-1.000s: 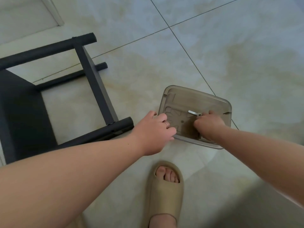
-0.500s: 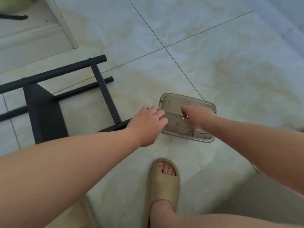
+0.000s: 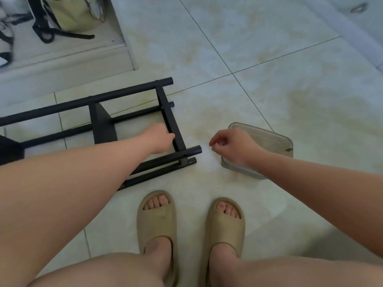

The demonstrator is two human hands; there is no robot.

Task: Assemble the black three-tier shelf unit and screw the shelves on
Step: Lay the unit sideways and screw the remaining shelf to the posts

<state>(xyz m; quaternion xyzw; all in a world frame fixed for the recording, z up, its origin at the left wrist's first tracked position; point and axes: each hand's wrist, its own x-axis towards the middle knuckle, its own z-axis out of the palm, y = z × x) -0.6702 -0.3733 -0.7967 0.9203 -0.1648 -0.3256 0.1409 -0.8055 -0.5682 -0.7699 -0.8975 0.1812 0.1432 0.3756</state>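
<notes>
**Left hand [image 3: 160,138] on the frame, right hand [image 3: 232,148] pinching a small bright piece [image 3: 217,143]**

The left arm reaches forward and slightly rightward from the lower left. Its hand grips the flat black cross bar [image 3: 172,129] of the black metal shelf frame [image 3: 128,94], with the fingers curled against the bar's left edge. The frame lies on its side on the pale glossy tiled floor [image 3: 290,90]. Its round tubes run left to right, and a black shelf panel [image 3: 102,121] stands edge-on between them.

The right arm comes in from the lower right with the wrist bent. Thumb and forefinger are closed on the small bright piece (too small to tell what it is). The other fingers are loosely curled. The hands are apart, with the open end of the nearest upper tube [image 3: 198,150] lying between them, just short of the right fingertips.

A translucent grey plastic box [image 3: 269,141] sits on the floor under and behind the right wrist. Two beige foam slippers [image 3: 157,220] stand side by side below the hands, near the frame's lowest tube.

Bare tile stretches away to the far right and beyond the frame's upper tube. At upper left a raised pale step [image 3: 62,65] borders the floor and carries a yellowish bag [image 3: 70,13] with black straps [image 3: 62,35].
</notes>
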